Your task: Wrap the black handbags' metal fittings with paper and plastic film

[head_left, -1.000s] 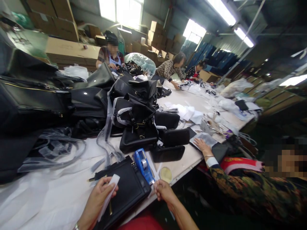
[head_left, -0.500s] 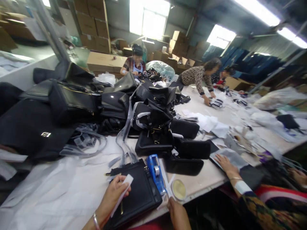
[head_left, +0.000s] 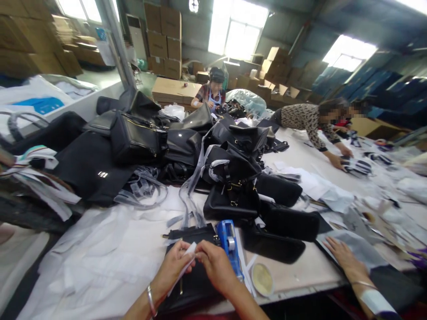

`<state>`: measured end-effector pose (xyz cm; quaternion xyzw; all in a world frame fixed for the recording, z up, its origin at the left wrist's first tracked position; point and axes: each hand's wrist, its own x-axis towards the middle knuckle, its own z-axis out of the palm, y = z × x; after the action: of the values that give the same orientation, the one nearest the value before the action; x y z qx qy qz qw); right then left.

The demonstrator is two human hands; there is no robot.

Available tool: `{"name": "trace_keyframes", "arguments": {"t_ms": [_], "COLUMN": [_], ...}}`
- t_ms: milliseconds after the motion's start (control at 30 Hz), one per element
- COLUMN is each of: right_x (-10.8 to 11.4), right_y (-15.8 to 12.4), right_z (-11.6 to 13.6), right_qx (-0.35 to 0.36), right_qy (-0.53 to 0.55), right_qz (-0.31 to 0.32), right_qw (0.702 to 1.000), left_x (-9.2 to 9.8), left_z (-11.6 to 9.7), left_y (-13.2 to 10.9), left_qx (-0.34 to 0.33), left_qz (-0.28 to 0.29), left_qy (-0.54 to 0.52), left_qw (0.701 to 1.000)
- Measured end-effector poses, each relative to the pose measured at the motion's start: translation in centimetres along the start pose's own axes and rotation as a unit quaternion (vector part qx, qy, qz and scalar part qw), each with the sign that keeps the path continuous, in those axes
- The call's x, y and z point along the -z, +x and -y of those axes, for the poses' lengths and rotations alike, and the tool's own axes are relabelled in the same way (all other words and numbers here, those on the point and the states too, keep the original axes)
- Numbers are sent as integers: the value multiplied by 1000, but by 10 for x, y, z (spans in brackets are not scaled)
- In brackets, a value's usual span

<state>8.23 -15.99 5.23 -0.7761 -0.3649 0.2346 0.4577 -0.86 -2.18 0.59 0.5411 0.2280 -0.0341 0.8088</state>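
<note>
A folded white paper strip [head_left: 183, 272] is held in my left hand [head_left: 173, 266], fingers wrapped round its upper part. My right hand [head_left: 215, 266] pinches at the strip's top end, its fingertips touching those of my left hand. Both hands are above a black bag [head_left: 196, 286] lying flat at the table's front edge. Just right of the bag stands a blue tape dispenser [head_left: 230, 249], with thin white strips [head_left: 246, 266] and a round dish of yellowish stuff [head_left: 262, 279] beside it.
Black bags [head_left: 136, 138] are heaped across the table's middle and left. White sheets [head_left: 100, 262] spread at front left. A neighbour's hand [head_left: 345, 258] rests on grey material at right. Two people [head_left: 213, 91] [head_left: 302, 118] work farther back.
My right hand has come from beside the yellowish dish up to the white strip in my left hand. The camera view has swung left.
</note>
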Motion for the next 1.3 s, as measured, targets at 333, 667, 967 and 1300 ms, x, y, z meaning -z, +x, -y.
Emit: {"name": "trace_keyframes", "arguments": {"t_ms": [333, 667, 967, 1300], "right_x": [-22, -41, -24, -37], "right_y": [18, 35, 24, 36], "right_z": [-20, -29, -24, -20], "right_qx": [-78, 15, -91, -80], "right_qy": [107, 12, 160, -20], "right_qz": [-9, -10, 22, -7], "right_qw": [991, 1000, 983, 997], "left_x": [14, 44, 20, 8], "left_z": [-15, -14, -15, 9], "left_y": [-6, 3, -3, -2], "left_qx": [19, 137, 32, -38], "left_qz": [34, 140, 23, -23], "left_qy": [-136, -321, -173, -46], "left_qw": [990, 926, 984, 998]}}
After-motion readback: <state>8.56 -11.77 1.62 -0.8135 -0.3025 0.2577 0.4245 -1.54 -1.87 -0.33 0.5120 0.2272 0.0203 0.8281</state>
